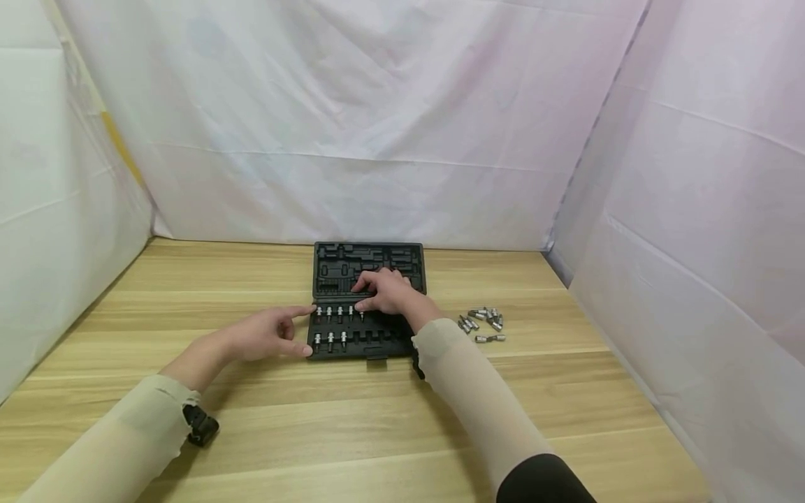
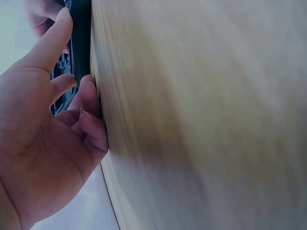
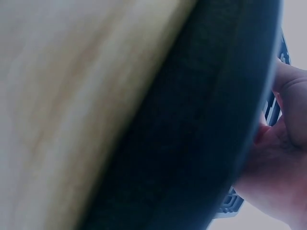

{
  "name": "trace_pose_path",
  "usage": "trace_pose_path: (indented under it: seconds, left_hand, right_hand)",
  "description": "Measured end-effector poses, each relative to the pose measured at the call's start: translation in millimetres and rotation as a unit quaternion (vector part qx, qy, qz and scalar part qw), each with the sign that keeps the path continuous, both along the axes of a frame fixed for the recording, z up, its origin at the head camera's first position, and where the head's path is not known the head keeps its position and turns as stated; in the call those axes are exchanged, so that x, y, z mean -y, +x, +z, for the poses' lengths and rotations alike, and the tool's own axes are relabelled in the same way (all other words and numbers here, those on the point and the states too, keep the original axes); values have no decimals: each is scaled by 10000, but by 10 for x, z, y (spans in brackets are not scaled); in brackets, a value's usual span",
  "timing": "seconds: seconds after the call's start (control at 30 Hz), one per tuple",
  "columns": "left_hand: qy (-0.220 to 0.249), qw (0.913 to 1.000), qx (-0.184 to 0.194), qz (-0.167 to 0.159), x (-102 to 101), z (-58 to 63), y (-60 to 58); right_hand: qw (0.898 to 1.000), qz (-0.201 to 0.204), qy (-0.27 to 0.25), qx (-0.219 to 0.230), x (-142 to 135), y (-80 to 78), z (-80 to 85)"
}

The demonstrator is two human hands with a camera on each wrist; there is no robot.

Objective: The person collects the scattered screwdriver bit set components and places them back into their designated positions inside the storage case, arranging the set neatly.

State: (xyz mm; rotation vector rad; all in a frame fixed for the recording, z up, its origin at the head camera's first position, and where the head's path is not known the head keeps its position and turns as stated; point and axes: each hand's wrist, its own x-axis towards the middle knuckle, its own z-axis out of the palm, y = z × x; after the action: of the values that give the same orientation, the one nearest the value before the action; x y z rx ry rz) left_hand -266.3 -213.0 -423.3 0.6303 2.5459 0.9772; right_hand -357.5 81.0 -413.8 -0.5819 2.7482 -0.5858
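Observation:
A black socket case [image 1: 393, 347] lies open on the wooden table, its lid [image 1: 370, 246] folded back. Silver bit sockets stand in two rows at its left: several in the back row, three in front. My left hand [image 1: 267, 337] touches the case's left edge with index finger and thumb spread apart; its other fingers curl loosely. Over the back row, my right hand [image 1: 391, 292] has its thumb tip at the rightmost bit socket [image 1: 361, 316], index finger apart from the thumb. In the right wrist view, the case wall [image 3: 192, 120] hides most of those fingers.
Several loose bit sockets [image 1: 472, 323] lie in a small group to the right of the case, with one [image 1: 490, 339] slightly nearer me. White sheets [image 1: 352, 140] hang behind and along both sides of the table [image 1: 314, 433].

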Motion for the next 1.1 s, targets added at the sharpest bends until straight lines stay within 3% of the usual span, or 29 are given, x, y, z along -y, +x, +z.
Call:
trace_pose_path:
  seconds: [0.4, 0.87, 1.1]
  left_hand:
    - [-71, 10000, -38, -13, -2, 65, -18]
    - [22, 10000, 9, -24, -35, 31, 1]
    - [24, 10000, 4, -58, -35, 19, 1]
  right_hand:
    - [9991, -27, 394, -132, 76, 20, 53]
    - [10000, -60, 48, -22, 16, 34, 16]
    - [9998, 46, -16, -191, -32, 46, -30]
